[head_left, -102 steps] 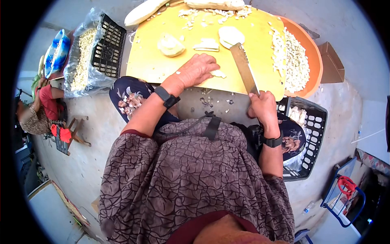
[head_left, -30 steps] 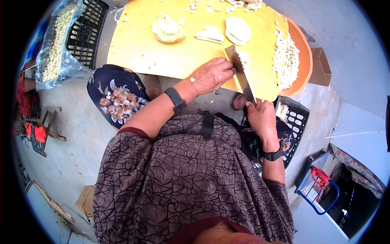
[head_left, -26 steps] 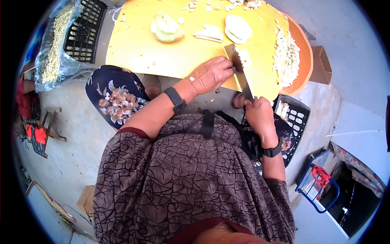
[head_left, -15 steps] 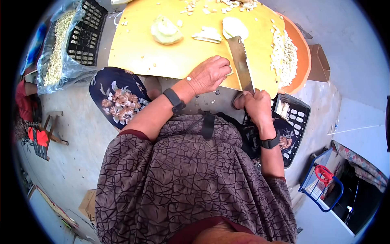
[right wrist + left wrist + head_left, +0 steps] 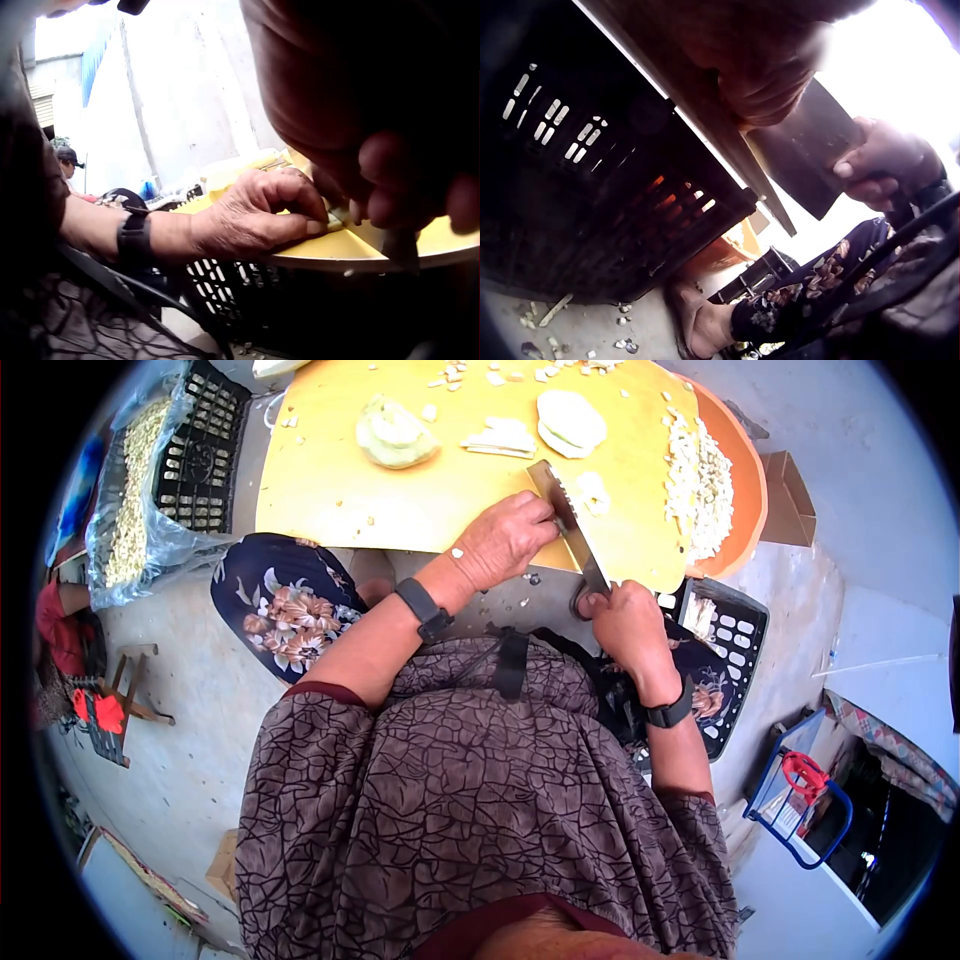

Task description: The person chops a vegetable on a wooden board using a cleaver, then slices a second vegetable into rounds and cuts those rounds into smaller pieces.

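Note:
In the head view my left hand point(image 5: 505, 538) bends its fingers at the near edge of the yellow board point(image 5: 330, 480). The right wrist view shows its thumb and fingers pinching a small pale green vegetable strip point(image 5: 337, 217). My right hand point(image 5: 632, 630) grips the handle of a broad knife point(image 5: 572, 530) with a notched spine. The blade lies right beside the left fingertips. Small cut pieces point(image 5: 594, 494) lie just right of it. Farther back sit a rounded vegetable chunk point(image 5: 397, 432), a little stack of strips point(image 5: 500, 438) and pale round slices point(image 5: 572, 423).
Diced pieces point(image 5: 712, 500) heap up at the board's right, over an orange basin point(image 5: 752, 510). Black crates stand left point(image 5: 205, 455) and lower right point(image 5: 740, 645). A plastic bag of cut pieces point(image 5: 135, 510) lies at the left. A cardboard box point(image 5: 790, 500) is beyond the basin.
Half a second ago the blade's tip overlapped the round slices; now it has swung left and nearer, against the left fingertips. The left hand has moved right along the board since the earliest frame.

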The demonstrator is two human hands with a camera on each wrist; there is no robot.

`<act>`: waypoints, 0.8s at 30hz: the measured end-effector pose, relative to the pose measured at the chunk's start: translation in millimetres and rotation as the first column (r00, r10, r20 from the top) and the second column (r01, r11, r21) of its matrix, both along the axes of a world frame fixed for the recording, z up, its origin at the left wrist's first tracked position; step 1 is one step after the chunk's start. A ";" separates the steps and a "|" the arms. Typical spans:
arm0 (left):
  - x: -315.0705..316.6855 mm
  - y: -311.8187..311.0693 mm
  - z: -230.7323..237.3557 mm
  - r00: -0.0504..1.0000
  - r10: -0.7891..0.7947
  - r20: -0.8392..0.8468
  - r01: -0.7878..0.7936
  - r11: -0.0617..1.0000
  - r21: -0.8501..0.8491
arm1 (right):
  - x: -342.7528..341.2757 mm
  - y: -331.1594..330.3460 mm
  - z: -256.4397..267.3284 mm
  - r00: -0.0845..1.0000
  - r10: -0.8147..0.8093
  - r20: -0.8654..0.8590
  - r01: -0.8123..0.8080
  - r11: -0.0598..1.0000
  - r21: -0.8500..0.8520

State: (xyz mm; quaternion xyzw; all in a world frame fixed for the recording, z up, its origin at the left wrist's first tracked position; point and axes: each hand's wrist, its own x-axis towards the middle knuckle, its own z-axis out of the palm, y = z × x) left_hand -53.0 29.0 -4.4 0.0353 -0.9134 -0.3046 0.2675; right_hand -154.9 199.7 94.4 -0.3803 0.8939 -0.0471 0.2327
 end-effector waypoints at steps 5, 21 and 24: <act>-0.8 -0.9 -0.8 1.000 -0.002 -0.018 0.003 0.999 0.046 | -0.3 -10.6 -12.6 0.993 -0.118 0.011 0.118 0.991 -0.068; 9.4 -3.6 -2.3 0.999 0.046 -0.005 -0.046 0.999 -0.010 | 9.9 4.2 4.2 0.998 0.010 0.056 -0.004 0.996 -0.093; 10.8 -4.1 0.0 0.999 0.047 -0.004 -0.047 0.999 0.011 | 11.3 -5.5 5.3 0.998 0.000 0.059 0.000 1.000 -0.006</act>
